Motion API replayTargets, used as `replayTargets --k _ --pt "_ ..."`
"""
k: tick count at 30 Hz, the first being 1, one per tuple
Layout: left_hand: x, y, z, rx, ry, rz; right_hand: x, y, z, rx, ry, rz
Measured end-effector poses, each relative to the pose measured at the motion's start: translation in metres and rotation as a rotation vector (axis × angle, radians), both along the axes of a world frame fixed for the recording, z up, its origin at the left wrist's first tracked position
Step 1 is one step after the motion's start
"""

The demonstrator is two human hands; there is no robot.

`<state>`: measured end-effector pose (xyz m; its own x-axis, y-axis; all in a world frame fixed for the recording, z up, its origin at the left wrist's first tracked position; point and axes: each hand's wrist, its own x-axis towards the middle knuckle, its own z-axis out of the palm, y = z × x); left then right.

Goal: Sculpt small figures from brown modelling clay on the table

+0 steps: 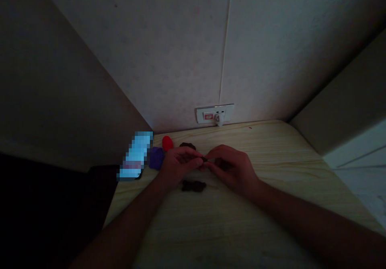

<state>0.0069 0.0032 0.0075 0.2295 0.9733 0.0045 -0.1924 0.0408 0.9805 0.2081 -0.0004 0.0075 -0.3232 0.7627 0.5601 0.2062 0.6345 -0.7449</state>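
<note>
Both my hands meet above the tabletop, fingertips together. Between them is a small dark brown piece point(204, 159) that looks like modelling clay. My left hand point(180, 165) pinches it from the left, and my right hand point(235, 166) pinches its other side with thumb and fingers. Just below my left fingers lies a flattened dark brown clay shape point(194, 186) with a bumpy outline. Behind that hand another dark brown clay lump point(187, 145) is partly hidden. A purple clay lump point(156, 158) and a red clay lump point(167, 143) sit beside my left hand.
A lit phone point(135, 156), its screen blurred out, rests at the table's left edge. The pale wood-grain table point(229, 228) abuts a wall with a socket plate point(200, 115) and a white plug point(219, 119). The light is dim.
</note>
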Motion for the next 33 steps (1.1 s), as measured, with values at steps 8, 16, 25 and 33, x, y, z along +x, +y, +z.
replayTargets --k 8,16,25,33 --pt "-0.0002 0.0004 -0.0029 0.022 -0.005 -0.002 0.0002 -0.0022 0.0002 -0.114 0.025 -0.029" --pt "0.0013 0.0001 0.0035 0.001 0.062 -0.036 0.0008 -0.0021 -0.0004 -0.077 0.009 -0.024" --pt "0.0010 0.0013 0.0026 0.003 0.047 -0.046 0.0003 -0.0023 0.0005 -0.080 0.008 -0.032" --pt "0.0004 -0.0002 0.0001 0.017 0.037 -0.011 -0.0008 -0.0019 0.0009 -0.104 0.023 -0.006"
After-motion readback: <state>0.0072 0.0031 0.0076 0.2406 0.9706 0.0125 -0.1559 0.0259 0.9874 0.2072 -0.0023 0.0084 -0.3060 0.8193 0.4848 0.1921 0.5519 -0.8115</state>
